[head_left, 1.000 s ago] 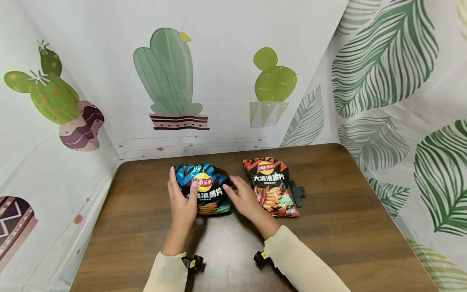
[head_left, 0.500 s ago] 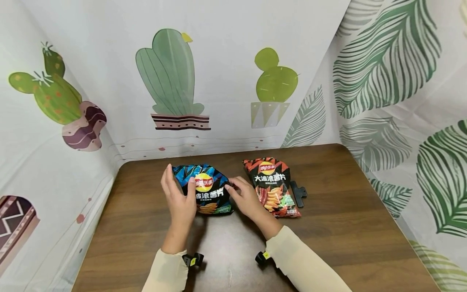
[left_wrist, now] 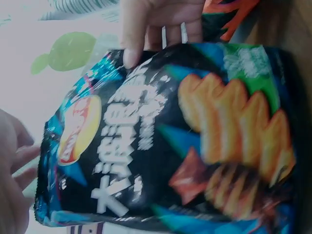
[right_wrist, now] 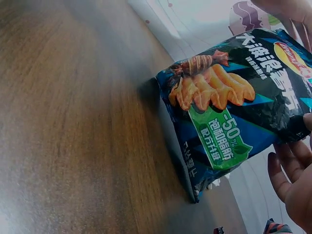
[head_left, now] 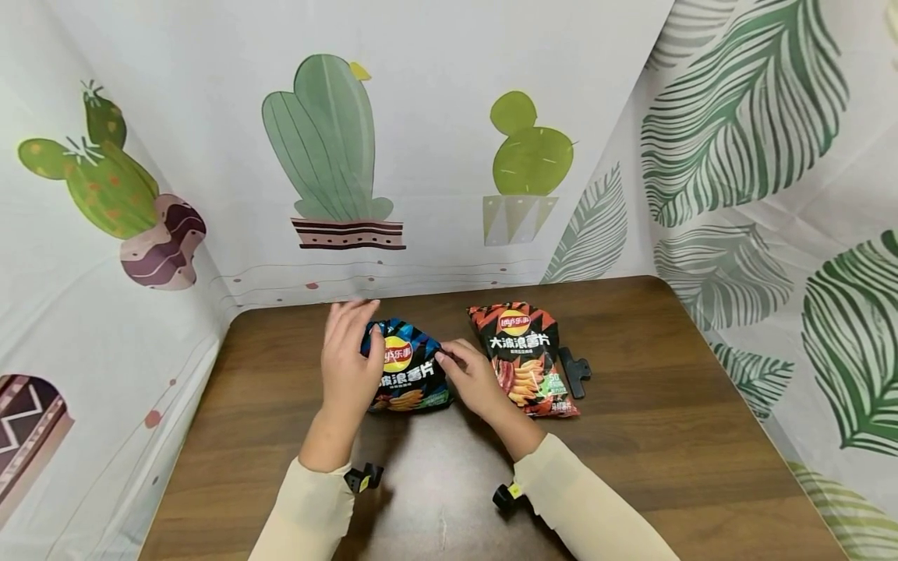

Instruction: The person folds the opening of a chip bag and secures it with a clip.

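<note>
Nearest the viewer, on the near side of the blue-and-black Lay's wavy potato chip bag (head_left: 414, 378), two cream sleeves (head_left: 592, 502) end in bare wrists, each bearing a small black wrist camera (head_left: 507, 497). Left hand (head_left: 351, 366): at the bag's left side, fingers extended and spread from the thumb, gripping nothing; in the left wrist view its fingertips lie just beside the bag's edge. Right hand (head_left: 475, 383): at the bag's upper right corner, which it pinches, thumb on the printed front and fingers behind. The bag itself is tilted, front toward the viewer; whether its lower edge bears on the wood-grain table (head_left: 673, 405) cannot be told. To the right of this bag, past the right hand, a red-and-black Lay's chip bag (head_left: 522, 362) lies face up. Farther right of the blue-and-black bag, a dark clip (head_left: 575, 374) lies at the red-and-black bag's right edge. Beyond the blue-and-black bag, past the table's far edge, hangs a white cloth backdrop (head_left: 435, 156) printed with potted cacti and leaves.
</note>
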